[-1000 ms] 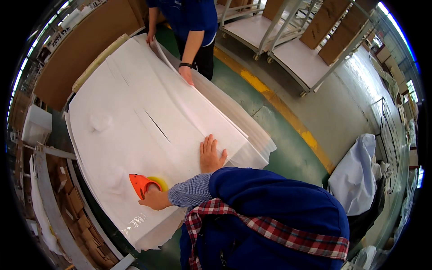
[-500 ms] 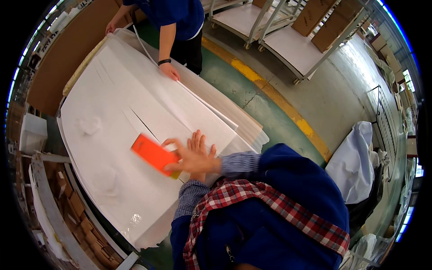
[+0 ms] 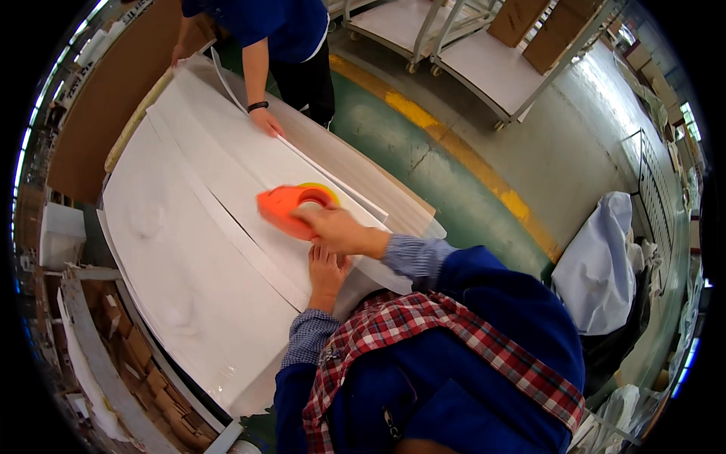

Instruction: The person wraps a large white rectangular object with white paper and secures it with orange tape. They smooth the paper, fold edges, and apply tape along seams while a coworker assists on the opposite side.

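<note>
An orange tape dispenser (image 3: 281, 210) with a yellow-edged roll is gripped in my right hand (image 3: 344, 229), held over the white wrapping sheet (image 3: 170, 234). My left hand (image 3: 327, 278) lies just nearer to me with its fingers extended on the sheet; its fingertips come close under the right hand. Beside them a long dark slit (image 3: 234, 216) runs between overlapping white layers. Across the table a co-worker's hand (image 3: 266, 122) rests on the folded edge of the white board, and that person's other hand (image 3: 178, 53) is at the far corner.
Wheeled carts (image 3: 488, 64) carrying brown cardboard stand at the back right. A large brown board (image 3: 91, 113) leans at the far left. On the near left a metal-framed bin (image 3: 140, 356) holds cardboard pieces. Grey-white covering (image 3: 597, 265) hangs at the right.
My right hand has swung the tape dispenser away from me and to the right, turning it so the roll shows. My left hand has come slightly nearer. The co-worker's arm has shifted left in view.
</note>
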Demonstrator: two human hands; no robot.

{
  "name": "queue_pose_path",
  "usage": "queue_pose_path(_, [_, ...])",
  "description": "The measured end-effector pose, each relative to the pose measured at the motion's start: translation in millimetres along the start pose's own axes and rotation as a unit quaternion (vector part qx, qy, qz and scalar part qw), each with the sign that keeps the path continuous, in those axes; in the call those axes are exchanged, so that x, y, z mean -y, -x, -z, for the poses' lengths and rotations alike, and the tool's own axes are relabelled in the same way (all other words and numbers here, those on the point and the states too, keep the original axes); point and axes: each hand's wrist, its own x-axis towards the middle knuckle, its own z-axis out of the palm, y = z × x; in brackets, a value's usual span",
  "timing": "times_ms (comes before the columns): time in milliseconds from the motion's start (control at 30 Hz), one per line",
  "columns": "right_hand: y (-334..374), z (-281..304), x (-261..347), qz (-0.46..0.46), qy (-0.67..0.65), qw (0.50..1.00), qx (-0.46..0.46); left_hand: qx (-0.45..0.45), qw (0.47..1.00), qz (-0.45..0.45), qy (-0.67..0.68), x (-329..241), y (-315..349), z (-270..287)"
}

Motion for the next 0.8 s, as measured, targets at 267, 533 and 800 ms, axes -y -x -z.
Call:
queue_pose_path(267, [-12.8,-42.8,-30.2,0.145,0.054,0.987,-0.040,-0.024,1.000,0.008,-0.004,-6.1,0.1,7.1])
queue_pose_path(533, [50.1,37.7,-123.7,-0.255,0.097,0.962,-0.004,-0.057,0.998,0.006,-0.005,-11.7,-6.4,11.7])
queue_pose_path(800, [68.4,11.2,-104.4,-0.175,0.066,0.982,-0.008,-0.056,0.998,0.010,-0.031,-10.7,-5.2,11.6])
